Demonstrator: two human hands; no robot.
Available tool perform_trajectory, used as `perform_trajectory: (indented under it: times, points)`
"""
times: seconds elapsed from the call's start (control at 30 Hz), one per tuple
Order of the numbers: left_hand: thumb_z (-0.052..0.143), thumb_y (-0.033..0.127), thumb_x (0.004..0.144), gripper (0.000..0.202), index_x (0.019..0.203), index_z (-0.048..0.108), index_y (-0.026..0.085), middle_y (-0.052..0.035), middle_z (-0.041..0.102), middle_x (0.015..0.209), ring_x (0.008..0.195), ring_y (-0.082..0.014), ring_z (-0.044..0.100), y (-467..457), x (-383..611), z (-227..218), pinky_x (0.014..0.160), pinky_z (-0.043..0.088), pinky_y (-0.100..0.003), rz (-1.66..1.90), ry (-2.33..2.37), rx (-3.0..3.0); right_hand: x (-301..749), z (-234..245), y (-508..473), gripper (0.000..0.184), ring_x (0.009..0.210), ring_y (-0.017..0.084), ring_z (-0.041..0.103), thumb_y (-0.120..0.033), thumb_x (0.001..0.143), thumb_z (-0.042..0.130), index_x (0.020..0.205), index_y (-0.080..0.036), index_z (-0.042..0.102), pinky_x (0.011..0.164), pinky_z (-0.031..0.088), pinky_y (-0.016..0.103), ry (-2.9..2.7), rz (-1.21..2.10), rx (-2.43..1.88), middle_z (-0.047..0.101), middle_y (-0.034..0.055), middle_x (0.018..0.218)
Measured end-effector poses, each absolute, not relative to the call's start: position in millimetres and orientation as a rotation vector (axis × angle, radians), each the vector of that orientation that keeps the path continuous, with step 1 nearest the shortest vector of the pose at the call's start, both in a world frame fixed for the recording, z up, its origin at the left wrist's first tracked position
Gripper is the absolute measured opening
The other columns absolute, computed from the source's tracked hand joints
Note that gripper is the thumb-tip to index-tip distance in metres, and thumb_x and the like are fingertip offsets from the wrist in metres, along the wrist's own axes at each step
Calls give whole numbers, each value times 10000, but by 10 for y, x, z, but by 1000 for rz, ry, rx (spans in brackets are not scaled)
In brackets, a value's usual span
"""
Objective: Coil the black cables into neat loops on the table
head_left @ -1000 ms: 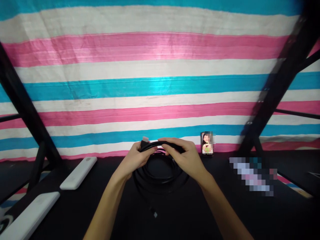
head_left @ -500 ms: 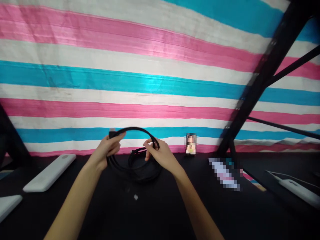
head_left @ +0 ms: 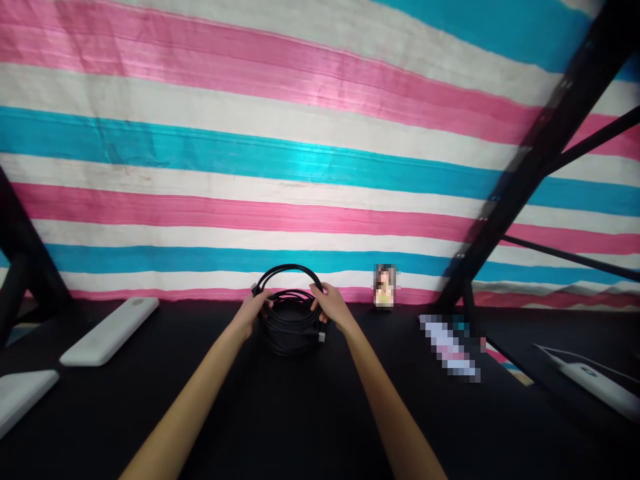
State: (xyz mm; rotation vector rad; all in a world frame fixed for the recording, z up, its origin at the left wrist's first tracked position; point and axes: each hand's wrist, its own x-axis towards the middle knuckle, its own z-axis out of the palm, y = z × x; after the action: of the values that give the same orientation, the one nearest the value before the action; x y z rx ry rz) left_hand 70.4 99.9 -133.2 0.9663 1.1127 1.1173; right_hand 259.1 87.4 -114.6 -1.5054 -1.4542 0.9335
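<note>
A coiled black cable [head_left: 290,327] rests on the black tabletop [head_left: 300,413] near the striped backdrop. My left hand [head_left: 254,311] grips the coil's left side, fingers closed around the strands. My right hand [head_left: 331,306] grips the right side the same way. One loop of the cable [head_left: 289,269] arches up above the coil between my hands. A plug end pokes out by my left fingers, and another hangs below my right hand.
Two white flat devices [head_left: 110,331] [head_left: 23,395] lie at the left, another white one [head_left: 595,387] at the right. A small picture card [head_left: 385,287] stands against the pink, white and blue backdrop. Black frame beams [head_left: 540,153] slant at the right and left.
My hands have come together and moved farther from me, squeezing the wide loop into a tighter coil. The loose plug that lay on the table is now drawn up to the coil.
</note>
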Motion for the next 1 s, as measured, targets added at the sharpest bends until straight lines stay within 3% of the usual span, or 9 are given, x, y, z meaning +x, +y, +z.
perform_trajectory:
  times: [0.17, 0.37, 0.53, 0.7, 1.0]
  points:
    - [715, 340, 597, 277, 517, 521, 161, 18, 470, 331, 268, -99, 392, 1032, 496, -1328, 326, 213, -209, 858, 1261, 1192, 2663, -1217, 916, 268, 270, 75, 455, -245, 870, 480, 1112, -128, 472, 277, 346, 159, -1506, 908, -1587, 583, -51, 507]
    - [660, 310, 654, 221, 547, 512, 186, 13, 483, 310, 212, -123, 379, 1076, 483, -1449, 307, 212, -215, 666, 1414, 1364, 2629, -1309, 955, 200, 252, 72, 438, -196, 860, 476, 1046, -141, 521, 267, 321, 153, -1547, 790, -1660, 551, -58, 461]
    - [686, 345, 619, 246, 528, 514, 195, 26, 451, 273, 185, -143, 378, 1134, 478, -1548, 328, 257, -232, 571, 1536, 1427, 2649, -1430, 1023, 185, 250, 79, 449, -192, 827, 539, 1004, -139, 543, 279, 330, 160, -1572, 830, -1716, 572, -47, 454]
    - [713, 395, 588, 288, 527, 517, 194, 5, 481, 297, 221, -184, 440, 1186, 429, -1630, 377, 317, -260, 548, 1601, 1448, 2694, -1498, 1072, 239, 287, 74, 470, -151, 775, 572, 1012, -137, 547, 314, 354, 156, -1575, 818, -1742, 596, -42, 486]
    - [713, 437, 595, 300, 555, 549, 189, 25, 525, 368, 297, -152, 499, 1189, 273, -1529, 442, 349, -242, 660, 1508, 1516, 2811, -1496, 1101, 275, 354, 70, 493, -133, 748, 567, 1022, -129, 592, 365, 370, 157, -1575, 744, -1737, 645, -8, 581]
